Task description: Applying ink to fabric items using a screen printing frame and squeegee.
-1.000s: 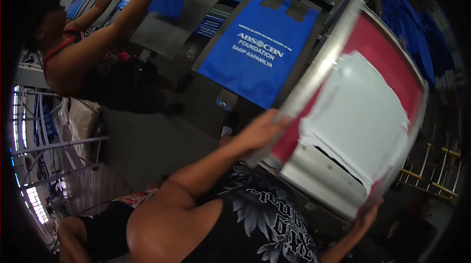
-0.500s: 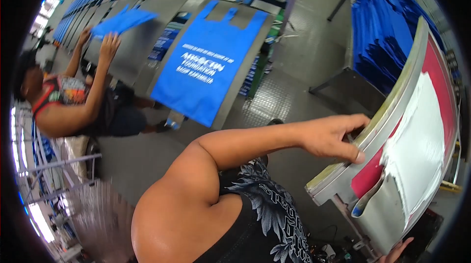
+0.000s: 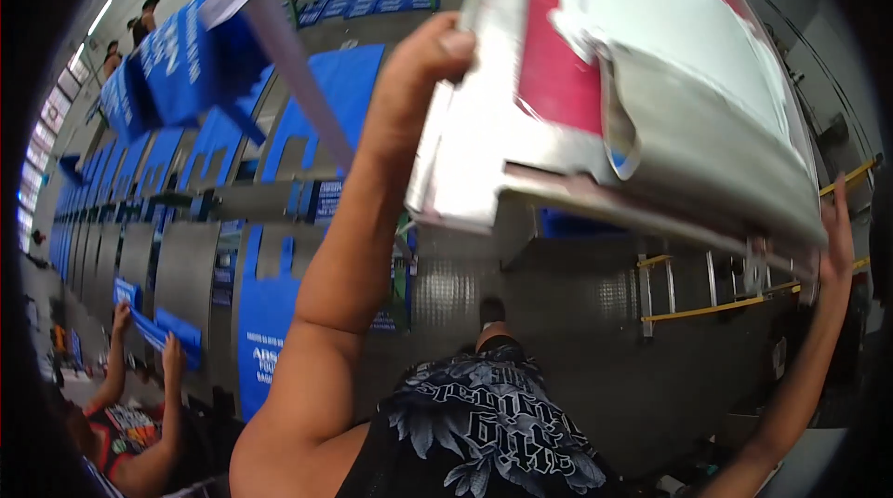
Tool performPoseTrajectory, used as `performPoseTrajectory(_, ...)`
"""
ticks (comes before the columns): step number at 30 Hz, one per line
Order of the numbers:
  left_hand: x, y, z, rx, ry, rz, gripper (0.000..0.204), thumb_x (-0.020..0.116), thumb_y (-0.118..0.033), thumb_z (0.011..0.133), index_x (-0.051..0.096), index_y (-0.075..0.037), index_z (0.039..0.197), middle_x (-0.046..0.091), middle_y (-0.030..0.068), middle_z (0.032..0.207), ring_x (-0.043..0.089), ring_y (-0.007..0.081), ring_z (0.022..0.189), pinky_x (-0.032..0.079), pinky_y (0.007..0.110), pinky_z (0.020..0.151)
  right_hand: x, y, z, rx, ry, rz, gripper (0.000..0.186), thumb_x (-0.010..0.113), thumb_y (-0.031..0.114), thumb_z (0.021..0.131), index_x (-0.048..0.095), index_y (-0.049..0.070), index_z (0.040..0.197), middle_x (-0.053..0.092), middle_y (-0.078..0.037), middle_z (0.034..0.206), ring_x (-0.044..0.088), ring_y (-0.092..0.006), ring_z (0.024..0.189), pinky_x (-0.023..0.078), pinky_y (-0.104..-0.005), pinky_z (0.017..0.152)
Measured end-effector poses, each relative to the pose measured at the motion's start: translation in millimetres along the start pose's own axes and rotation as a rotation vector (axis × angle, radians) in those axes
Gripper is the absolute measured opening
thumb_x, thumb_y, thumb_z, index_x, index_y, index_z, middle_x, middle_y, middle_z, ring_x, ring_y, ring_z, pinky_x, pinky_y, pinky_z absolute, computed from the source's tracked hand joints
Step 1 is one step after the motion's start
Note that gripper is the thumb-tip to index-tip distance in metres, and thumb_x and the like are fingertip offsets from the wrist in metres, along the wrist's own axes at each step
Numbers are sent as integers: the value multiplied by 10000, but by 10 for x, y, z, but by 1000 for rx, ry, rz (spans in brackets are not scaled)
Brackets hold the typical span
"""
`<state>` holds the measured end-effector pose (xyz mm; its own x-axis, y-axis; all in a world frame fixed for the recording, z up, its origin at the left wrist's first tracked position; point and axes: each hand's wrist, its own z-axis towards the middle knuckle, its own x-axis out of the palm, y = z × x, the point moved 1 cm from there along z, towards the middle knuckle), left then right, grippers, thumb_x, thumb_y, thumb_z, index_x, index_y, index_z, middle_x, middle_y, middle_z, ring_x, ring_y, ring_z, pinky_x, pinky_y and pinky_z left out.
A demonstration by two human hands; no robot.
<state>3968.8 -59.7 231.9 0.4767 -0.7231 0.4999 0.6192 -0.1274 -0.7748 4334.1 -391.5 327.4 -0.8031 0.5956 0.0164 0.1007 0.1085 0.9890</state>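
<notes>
A screen printing frame (image 3: 476, 140) with metal sides and red mesh (image 3: 556, 79) is held up before me, tilted. Thick white ink (image 3: 674, 19) covers much of its mesh. Across the near end rests a wide, greyish metal squeegee (image 3: 716, 131), its edge against the ink. My left hand (image 3: 430, 56) grips the frame's left side, thumb on top and fingers mostly hidden behind it. At the near right corner my right hand (image 3: 837, 233) holds the frame, fingers pointing up along its side; its grip is partly hidden.
Blue cloth bag pieces (image 3: 265, 331) lie on a long row of printing boards (image 3: 191, 270) at left. A co-worker (image 3: 135, 433) handles blue cloth at lower left. More blue cloth hangs (image 3: 177, 66) at upper left. A yellow-railed ladder (image 3: 716, 303) lies to the right.
The frame has swung from the right to the front and now sits higher in view. My right hand and forearm show more. The co-worker appears lower left as my view has turned.
</notes>
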Motion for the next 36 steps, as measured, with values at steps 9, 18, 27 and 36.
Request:
performPoseTrajectory(9, -1311, 40, 2260, 126, -145, -245, 470, 601, -277, 805, 502, 1, 1170, 600, 143, 1034, 624, 239, 891, 530, 363, 820, 870, 836, 3400, 87, 284, -63, 792, 459, 672, 847, 619, -73, 1061, 659, -179, 1027, 662, -240, 852, 533, -353, 807)
performPoseTrajectory(18, -2581, -76, 2987, 289, -289, -42, 530, 622, -304, 733, 519, 9, 1148, 604, 138, 1032, 607, 207, 914, 494, 343, 844, 1840, 526, 5304, 74, 211, -10, 778, 508, 651, 839, 537, -26, 1221, 592, -131, 1194, 575, -238, 1064, 443, -366, 937)
performPoseTrajectory(27, -4357, 152, 3949, 314, -321, 205, 449, 618, -232, 790, 495, 11, 1147, 588, 56, 988, 555, 107, 889, 446, 253, 815, 3706, 635, 7236, -134, 19, -392, 1035, 510, 700, 795, 172, -24, 1452, 194, -190, 1507, 216, -313, 1371, 183, -394, 1116)
performPoseTrajectory(36, -5944, 281, 4286, 273, -721, 426, 719, 709, -344, 741, 431, 23, 1293, 583, 88, 1099, 553, 138, 999, 430, 269, 883, 6105, 473, 10074, -67, 364, -550, 893, 531, 627, 839, 283, -9, 1414, 277, -145, 1473, 276, -314, 1333, 251, -405, 1088)
